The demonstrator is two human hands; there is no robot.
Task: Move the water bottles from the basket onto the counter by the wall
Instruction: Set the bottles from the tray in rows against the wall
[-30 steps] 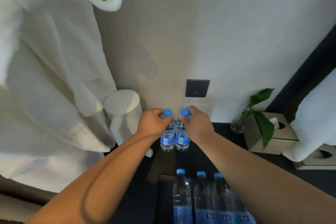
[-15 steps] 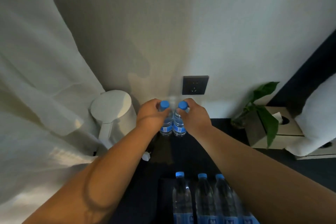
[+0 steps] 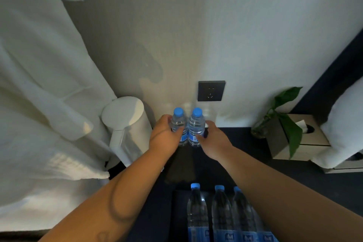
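Observation:
Two clear water bottles with blue caps stand upright side by side on the dark counter (image 3: pixel 294 182), close to the wall. My left hand (image 3: pixel 165 137) wraps the body of the left bottle (image 3: pixel 178 122). My right hand (image 3: pixel 215 140) holds the right bottle (image 3: pixel 196 124) from its right side, thumb against the lower body. Both caps show above my fingers. At the bottom of the view a dark basket (image 3: pixel 177 214) holds three more blue-capped bottles (image 3: pixel 222 208), standing in a row.
A white kettle (image 3: pixel 125 124) stands just left of the two bottles, and a white bathrobe (image 3: pixel 39 104) hangs beside it. A black wall socket (image 3: pixel 211 91) sits above the bottles. At the right are a green plant (image 3: pixel 288 122), a tissue box (image 3: pixel 306 139) and a white towel (image 3: pixel 345 124).
My hands have slid down from the caps to the bottle bodies, so both caps now show. The two bottles stand against the wall rather than being carried.

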